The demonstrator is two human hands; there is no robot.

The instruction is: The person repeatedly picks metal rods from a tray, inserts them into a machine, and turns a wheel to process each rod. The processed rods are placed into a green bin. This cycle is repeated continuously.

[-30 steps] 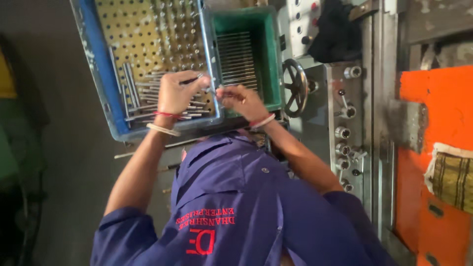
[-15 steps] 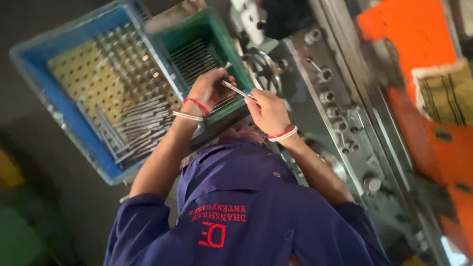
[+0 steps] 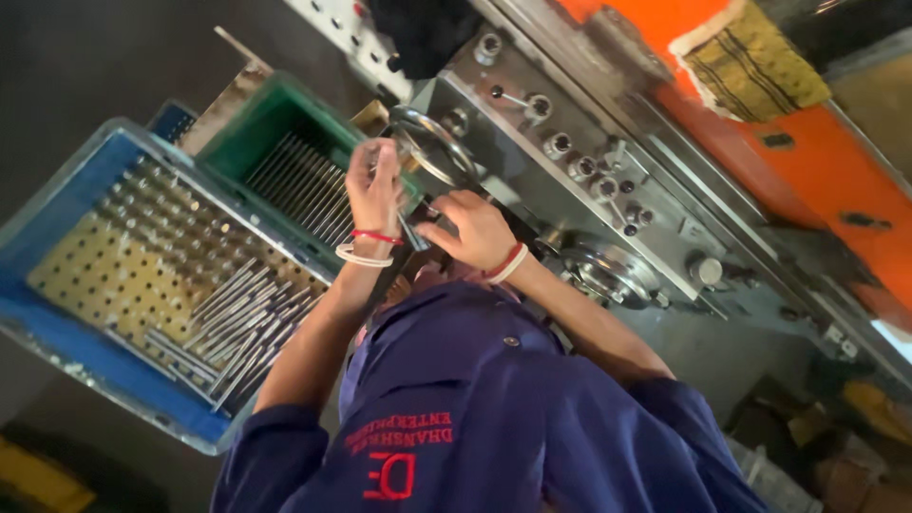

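Both hands, left hand point(image 3: 372, 185) and right hand point(image 3: 472, 228), pinch thin silver metal rods point(image 3: 412, 231) (blurred) beside the green plastic crate point(image 3: 285, 142).

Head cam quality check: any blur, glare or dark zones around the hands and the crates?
Head view: frame is strongly tilted; left hand and right hand are motion-smeared, the thin metal rod between them barely resolved. Steel machine panel shows bright highlights; the frame's left edge beyond the blue plastic crate is dim. Green plastic crate reads clearly.
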